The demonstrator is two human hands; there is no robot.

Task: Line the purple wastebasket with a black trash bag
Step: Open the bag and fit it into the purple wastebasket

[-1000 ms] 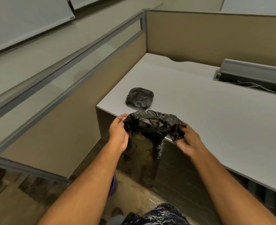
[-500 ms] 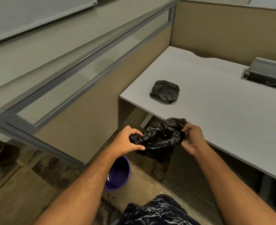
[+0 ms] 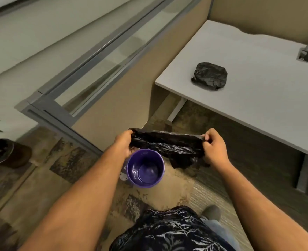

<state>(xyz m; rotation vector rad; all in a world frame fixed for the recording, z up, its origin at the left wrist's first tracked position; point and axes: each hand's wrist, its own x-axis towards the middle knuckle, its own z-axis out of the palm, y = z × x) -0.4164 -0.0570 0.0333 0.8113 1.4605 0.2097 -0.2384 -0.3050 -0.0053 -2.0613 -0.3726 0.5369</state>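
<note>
Purple wastebasket [image 3: 146,168] stands open on the floor below the left hand [image 3: 121,144]. Both hands pinch the black trash bag [image 3: 169,144] stretched between them, right hand [image 3: 214,147] opposite. Best to spread the mouth wider, then centre it over the rim.

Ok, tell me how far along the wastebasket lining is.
Done: one black trash bag is picked up, stretched between the left hand and right hand. In hand: it hangs above and just beyond the purple wastebasket, mouth not visibly spread. Left: open it, lower it in, fold it over the rim. The wastebasket is still bare inside.
</note>
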